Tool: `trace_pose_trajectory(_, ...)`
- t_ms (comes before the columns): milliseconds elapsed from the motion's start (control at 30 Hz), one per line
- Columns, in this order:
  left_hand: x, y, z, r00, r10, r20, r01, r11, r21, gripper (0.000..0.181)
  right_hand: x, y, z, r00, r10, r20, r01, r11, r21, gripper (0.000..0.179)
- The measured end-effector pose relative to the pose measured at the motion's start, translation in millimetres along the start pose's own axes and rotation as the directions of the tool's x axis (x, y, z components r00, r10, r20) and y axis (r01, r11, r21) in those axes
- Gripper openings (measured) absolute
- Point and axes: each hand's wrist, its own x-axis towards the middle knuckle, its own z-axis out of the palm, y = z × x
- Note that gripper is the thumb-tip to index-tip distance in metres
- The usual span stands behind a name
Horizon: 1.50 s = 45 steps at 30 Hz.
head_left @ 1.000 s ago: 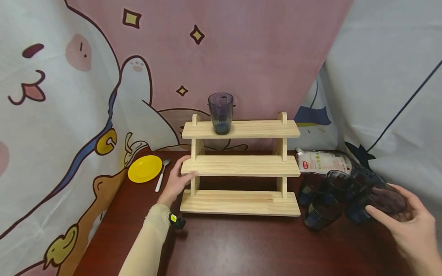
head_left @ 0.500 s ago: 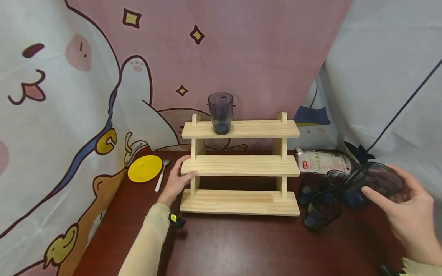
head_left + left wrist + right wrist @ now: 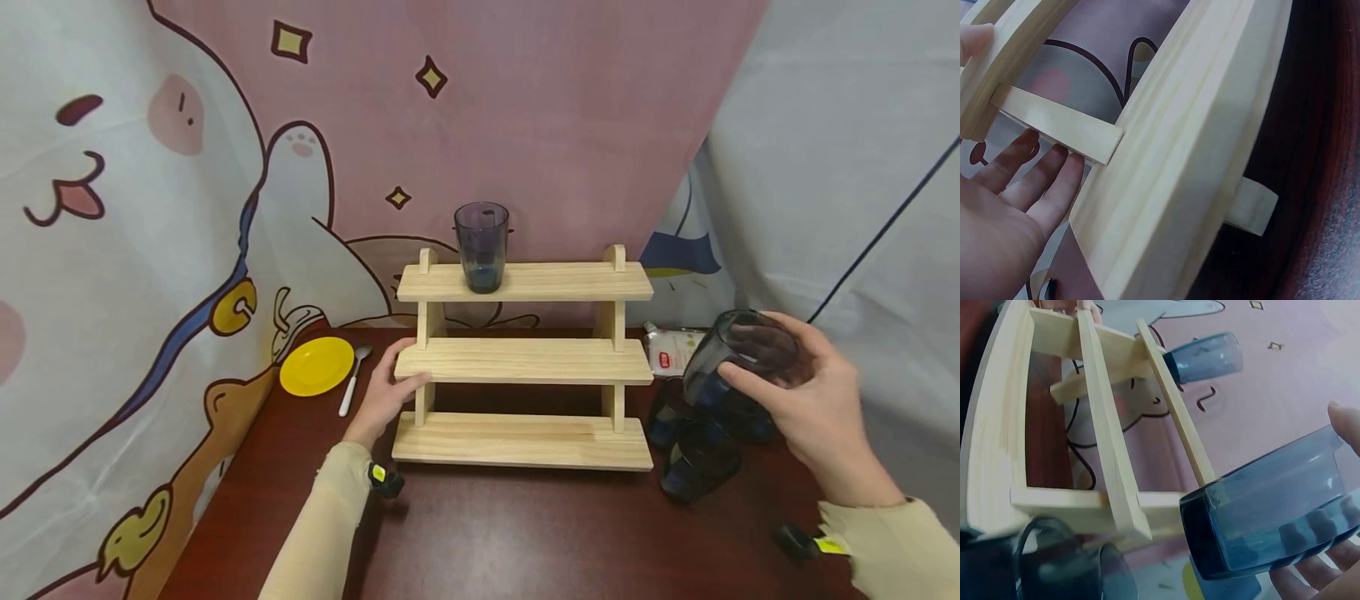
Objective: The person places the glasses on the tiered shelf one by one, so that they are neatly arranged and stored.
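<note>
At the left end of the three-tier wooden shelf, my left hand grips the middle board. In the left wrist view its fingers reach along the side upright, with the thumb on the board. My right hand holds a dark bluish drinking glass, tilted, with thumb and fingers on opposite sides near its rim. That glass is raised above several more dark glasses standing right of the shelf, partly hiding them. Another glass stands upright on the top board, left of centre.
A yellow plate and a spoon with a white handle lie on the dark red table at left. Behind the glasses lies a white pouch, partly covered. Printed cloth hangs behind the table.
My right hand has lifted the glass and carried it left and up, over the other glasses and towards the shelf. My left hand stays in place on the shelf.
</note>
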Motion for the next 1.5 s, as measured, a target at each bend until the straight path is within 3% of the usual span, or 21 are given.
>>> trace_pose_trajectory(100, -0.1, -0.3, 0.2, 1.000, -0.005, -0.003, 0.005, 1.000, 0.007, 0.067, 8.6, -2, 12, 1.000, 0.011, 0.009, -0.010, 0.989, -0.151, 0.078)
trace_pose_trajectory(200, -0.4, 0.0, 0.3, 1.000, -0.006, -0.002, 0.006, 1.000, 0.011, 0.068, 19.6, -6, 24, 0.999, 0.028, 0.018, -0.021, 0.952, -0.304, 0.078)
trace_pose_trajectory(300, -0.3, 0.4, 0.4, 1.000, -0.005, 0.004, 0.005, 1.000, 0.010, 0.068, 32.2, -12, 38, 0.999, 0.036, 0.036, -0.021, 0.938, -0.347, 0.077)
trace_pose_trajectory(567, 0.7, -0.3, -0.9, 1.000, -0.010, 0.009, 0.010, 1.000, 0.011, 0.068, 61.3, -18, 73, 0.997, 0.031, 0.072, -0.002, 0.926, -0.377, 0.071)
trace_pose_trajectory(833, 1.0, 0.2, -0.8, 1.000, -0.010, -0.004, 0.010, 1.000, 0.020, 0.067, 94.8, -14, 104, 0.996, 0.065, 0.062, -0.042, 0.948, -0.316, 0.072)
trace_pose_trajectory(967, 1.9, 0.0, -0.1, 1.000, -0.016, -0.006, 0.016, 0.999, 0.029, 0.068, 110.0, -12, 115, 0.993, 0.095, 0.067, -0.067, 0.940, -0.335, 0.074)
trace_pose_trajectory(1067, 2.4, -0.4, -0.6, 1.000, -0.013, -0.007, 0.013, 0.999, 0.029, 0.068, 119.1, -10, 124, 0.991, 0.116, 0.071, -0.084, 0.931, -0.355, 0.078)
trace_pose_trajectory(1267, 3.3, -2.4, -0.7, 1.000, -0.005, -0.013, 0.005, 0.999, 0.033, 0.067, 134.3, -6, 142, 0.985, 0.156, 0.075, -0.125, 0.942, -0.311, 0.081)
trace_pose_trajectory(1500, 3.8, -3.6, -0.4, 1.000, -0.010, -0.015, 0.011, 0.999, 0.031, 0.067, 143.9, -4, 159, 0.976, 0.203, 0.074, -0.166, 0.925, -0.341, 0.086)
